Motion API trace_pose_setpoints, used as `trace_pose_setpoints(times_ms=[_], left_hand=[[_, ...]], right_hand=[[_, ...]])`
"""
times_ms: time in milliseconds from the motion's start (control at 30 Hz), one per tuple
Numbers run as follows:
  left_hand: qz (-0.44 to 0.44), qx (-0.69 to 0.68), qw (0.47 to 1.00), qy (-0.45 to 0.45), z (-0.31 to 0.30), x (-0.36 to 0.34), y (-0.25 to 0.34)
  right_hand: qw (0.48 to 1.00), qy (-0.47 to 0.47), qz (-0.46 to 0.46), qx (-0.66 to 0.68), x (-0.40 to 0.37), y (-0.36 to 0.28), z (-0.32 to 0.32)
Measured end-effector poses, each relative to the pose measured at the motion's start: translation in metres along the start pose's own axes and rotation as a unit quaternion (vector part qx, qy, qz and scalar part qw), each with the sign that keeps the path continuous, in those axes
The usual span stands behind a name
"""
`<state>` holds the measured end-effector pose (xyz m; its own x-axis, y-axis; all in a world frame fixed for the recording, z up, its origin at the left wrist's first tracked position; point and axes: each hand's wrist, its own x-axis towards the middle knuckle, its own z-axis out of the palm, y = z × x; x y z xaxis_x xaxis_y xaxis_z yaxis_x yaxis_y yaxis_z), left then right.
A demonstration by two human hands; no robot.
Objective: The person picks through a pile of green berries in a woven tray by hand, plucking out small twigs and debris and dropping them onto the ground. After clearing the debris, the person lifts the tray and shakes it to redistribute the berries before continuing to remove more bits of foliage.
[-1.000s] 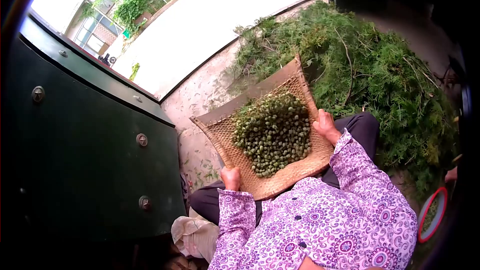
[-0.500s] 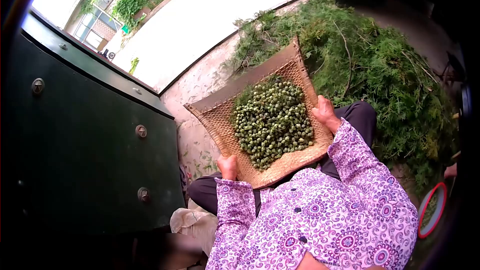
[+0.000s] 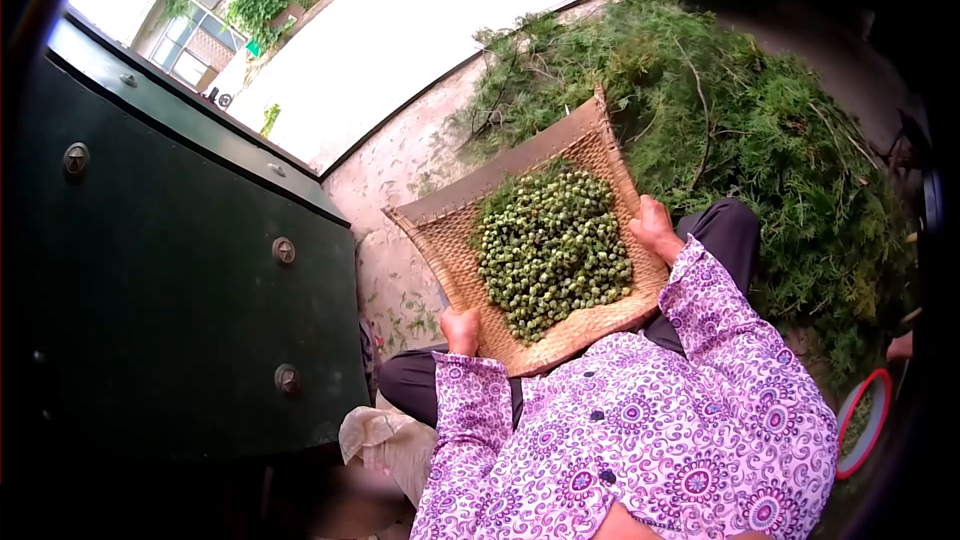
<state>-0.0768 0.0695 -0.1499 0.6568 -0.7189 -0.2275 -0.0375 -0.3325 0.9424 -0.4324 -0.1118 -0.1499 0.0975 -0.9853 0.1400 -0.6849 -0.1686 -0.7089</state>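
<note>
From the head camera, which looks down over a purple-and-white floral blouse, a tan woven winnowing tray (image 3: 450, 252), flat and scoop-shaped, is held above the lap at both of its side rims. The left hand (image 3: 460, 330) clasps the near left rim with the thumb on top of the weave. The right hand (image 3: 655, 230) grips the right rim farther along, just above a knee in dark trousers (image 3: 722, 230). Both hands look clenched on the tray, though the fingers wrapped beneath it are hidden, so how firm the grip is remains a guess. The tray's long axis runs from its rounded edge near the chest out to its straight open mouth, which points away and a little to the right, toward a big pile of green feathery branches (image 3: 770, 130) on the ground. A heap of small round green pods (image 3: 553, 248) lies on the tray between the two hands. It sits in the middle and right of the weave, leaving a bare strip along the left side, so its edge lies closer to the right hand than to the left. To the left stands a dark green metal panel with round bolts (image 3: 170, 290), and a crumpled white bag (image 3: 385, 448) lies below the left elbow. A red-rimmed bowl (image 3: 866, 425) sits at the far right edge.
</note>
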Motion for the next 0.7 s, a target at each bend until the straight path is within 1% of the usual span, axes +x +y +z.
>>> trace_pose_setpoints(times_ms=[100,167,200,267,300,333,400,433,467,500,533,567,600,633,700], left_hand=[[-0.001,-0.007,1.0,0.002,0.0,0.001,0.0],[-0.037,0.023,0.999,0.0,0.001,-0.003,0.009],[-0.034,0.022,0.999,0.0,0.0,-0.002,0.009],[0.035,0.001,0.999,0.026,-0.002,-0.001,0.006],[0.067,-0.058,0.996,0.007,-0.004,-0.004,0.017],[0.05,-0.079,0.996,-0.001,-0.008,-0.007,0.032],[0.123,-0.088,0.988,0.023,-0.013,0.007,0.024],[0.096,-0.07,0.992,0.048,-0.008,0.003,0.035],[0.039,-0.029,0.997,0.058,-0.003,-0.004,0.049],[0.052,-0.001,0.997,0.059,-0.001,-0.005,0.043],[0.071,0.026,0.996,0.057,0.001,0.001,0.03],[0.068,0.024,0.994,0.082,-0.002,0.008,-0.006],[0.085,-0.051,0.993,0.068,0.0,-0.002,-0.015],[0.068,-0.04,0.996,0.052,-0.003,-0.011,-0.009],[0.042,-0.025,0.998,0.036,-0.009,-0.018,-0.005]], right_hand=[[1.0,-0.004,0.009,0.005,0.001,0.004,0.004],[1.0,0.001,0.01,0.0,0.004,0.014,0.014],[1.0,0.003,0.008,0.0,0.006,0.01,0.011],[0.999,0.025,-0.022,0.006,0.008,-0.009,-0.005],[0.996,0.059,-0.056,0.021,0.008,-0.028,-0.018],[0.995,0.053,-0.069,0.047,0.009,-0.049,-0.036],[0.99,0.085,-0.079,0.085,0.016,-0.066,-0.046],[0.992,0.078,-0.063,0.077,0.022,-0.057,-0.035],[0.993,0.075,-0.051,0.071,0.029,-0.044,-0.019],[0.991,0.104,-0.085,0.016,0.034,-0.028,0.0],[0.997,0.048,-0.055,-0.002,0.033,-0.02,0.005],[0.998,0.035,-0.053,0.001,0.027,-0.012,0.007],[0.999,0.013,-0.042,0.003,0.015,-0.003,0.011],[1.0,-0.005,-0.029,0.008,0.006,-0.007,0.007],[1.0,-0.004,-0.028,0.009,0.002,-0.009,0.008]])
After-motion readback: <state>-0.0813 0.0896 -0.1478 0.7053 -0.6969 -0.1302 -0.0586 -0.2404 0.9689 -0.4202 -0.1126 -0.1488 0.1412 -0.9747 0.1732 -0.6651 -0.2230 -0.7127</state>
